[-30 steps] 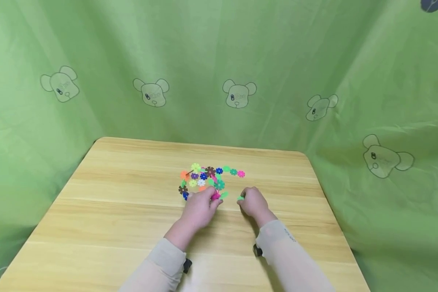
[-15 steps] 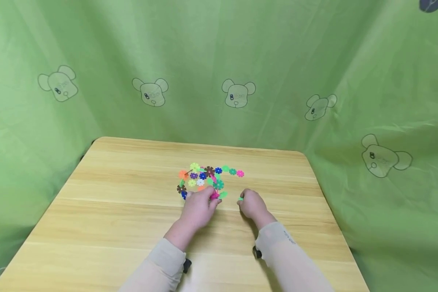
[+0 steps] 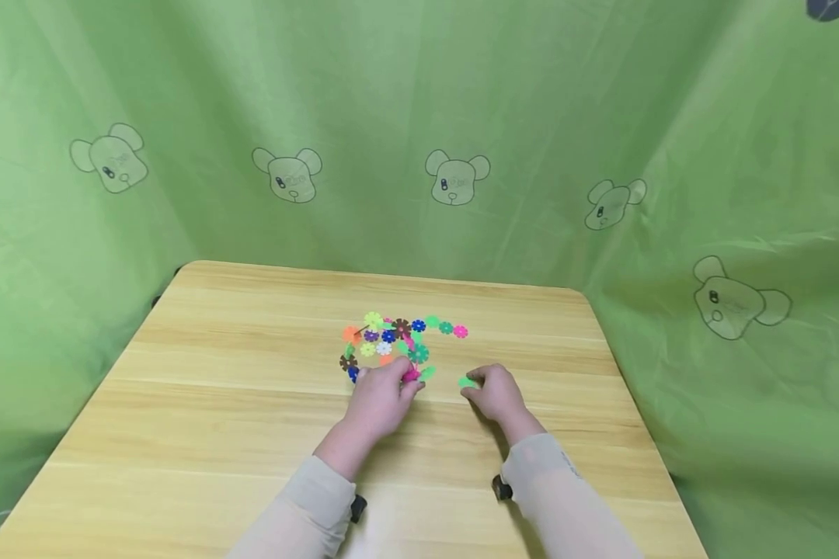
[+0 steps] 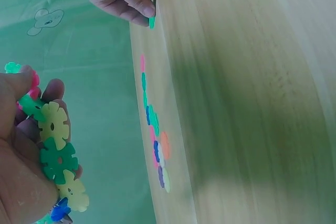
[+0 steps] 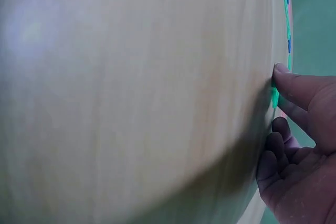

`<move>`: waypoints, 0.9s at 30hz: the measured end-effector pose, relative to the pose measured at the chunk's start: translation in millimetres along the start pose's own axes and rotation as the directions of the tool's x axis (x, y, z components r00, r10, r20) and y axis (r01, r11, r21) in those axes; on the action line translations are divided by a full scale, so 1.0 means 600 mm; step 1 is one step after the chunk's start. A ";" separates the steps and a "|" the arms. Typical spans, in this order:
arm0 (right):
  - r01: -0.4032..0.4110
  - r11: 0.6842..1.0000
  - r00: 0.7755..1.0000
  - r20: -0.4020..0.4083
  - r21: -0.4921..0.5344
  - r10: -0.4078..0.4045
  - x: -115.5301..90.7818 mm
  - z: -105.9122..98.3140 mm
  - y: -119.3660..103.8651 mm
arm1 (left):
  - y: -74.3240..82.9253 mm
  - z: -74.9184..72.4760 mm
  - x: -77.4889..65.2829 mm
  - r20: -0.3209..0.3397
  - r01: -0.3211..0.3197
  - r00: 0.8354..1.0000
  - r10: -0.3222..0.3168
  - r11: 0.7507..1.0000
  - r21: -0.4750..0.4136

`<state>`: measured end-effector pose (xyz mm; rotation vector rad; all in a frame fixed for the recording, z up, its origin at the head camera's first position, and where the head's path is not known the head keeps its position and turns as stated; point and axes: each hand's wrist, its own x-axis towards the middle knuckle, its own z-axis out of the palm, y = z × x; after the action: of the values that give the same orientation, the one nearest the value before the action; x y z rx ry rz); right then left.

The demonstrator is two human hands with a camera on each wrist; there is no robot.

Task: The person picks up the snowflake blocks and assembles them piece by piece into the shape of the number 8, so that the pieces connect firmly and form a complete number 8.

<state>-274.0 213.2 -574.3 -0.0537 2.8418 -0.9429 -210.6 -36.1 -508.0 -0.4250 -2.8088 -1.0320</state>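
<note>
My left hand (image 3: pixel 379 394) grips a curved chain of interlocked, notched flower-shaped plastic discs. In the left wrist view the chain's green disc (image 4: pixel 59 160), yellow disc (image 4: pixel 54 124) and blue disc (image 4: pixel 60 209) lie along the palm. A pink disc (image 3: pixel 410 375) sits at my left fingertips, with a light green disc (image 3: pixel 426 373) sticking out to the right. Some of the chain is hidden behind that hand. My right hand (image 3: pixel 498 394) pinches a single green disc (image 3: pixel 467 382) between thumb and finger, low over the table and apart from the chain.
Beyond the hands, several loose discs lie on the wooden table (image 3: pixel 252 435), including a white one (image 3: pixel 384 348) and a row ending in a pink one (image 3: pixel 461 331). A green curtain (image 3: pixel 377 93) with mouse-head prints surrounds the table's far side and flanks.
The right hand has shifted a little to the right, and more of its green disc now shows. My left hand holds the chain in nearly the same spot.
</note>
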 end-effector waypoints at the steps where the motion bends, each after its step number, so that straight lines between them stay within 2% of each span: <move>1: -0.002 1.000 1.000 0.000 0.007 0.002 0.000 0.000 0.001 | 0.000 0.000 0.000 0.001 0.002 1.000 -0.002 1.000 -0.003; 8: -0.020 0.998 1.000 -0.022 0.052 0.021 -0.005 0.000 -0.001 | 0.002 -0.001 0.000 0.010 0.010 1.000 -0.010 1.000 -0.017; 10: -0.004 0.994 0.999 -0.035 0.108 0.008 -0.009 -0.001 -0.008 | 0.002 -0.001 0.000 0.013 0.013 1.000 -0.012 1.000 -0.014; 12: 0.023 0.976 0.998 -0.060 0.218 -0.011 -0.015 -0.006 -0.023 | 0.002 0.000 0.000 0.013 0.013 1.000 -0.013 1.000 -0.010; 14: 0.082 0.936 0.994 -0.102 0.343 -0.050 -0.024 -0.015 -0.045 | 0.002 -0.001 0.000 0.012 0.010 1.000 -0.009 1.000 -0.007; 17: 0.195 0.825 0.978 -0.172 0.530 -0.120 -0.042 -0.037 -0.086 | 0.001 0.000 0.001 0.007 0.006 1.000 -0.006 1.000 0.000; 19: 0.255 0.761 0.965 -0.206 0.596 -0.162 -0.055 -0.051 -0.108 | -0.001 0.001 0.001 0.004 0.005 1.000 -0.005 1.000 0.006; 21: 0.286 0.728 0.957 -0.219 0.623 -0.190 -0.066 -0.060 -0.125 | -0.002 0.002 0.001 0.002 0.003 1.000 -0.003 1.000 0.011; 24: 0.291 0.736 0.956 -0.218 0.612 -0.197 -0.077 -0.064 -0.136 | -0.002 0.001 0.001 0.004 -0.004 1.000 0.004 1.000 0.009; 27: 0.286 0.762 0.957 -0.217 0.582 -0.193 -0.082 -0.063 -0.141 | -0.001 0.000 0.000 0.011 -0.003 1.000 0.003 1.000 0.009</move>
<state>-231.9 171.8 -487.5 -0.2940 2.5305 -1.9529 -210.8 -36.6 -508.4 -0.4356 -2.8204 -1.0189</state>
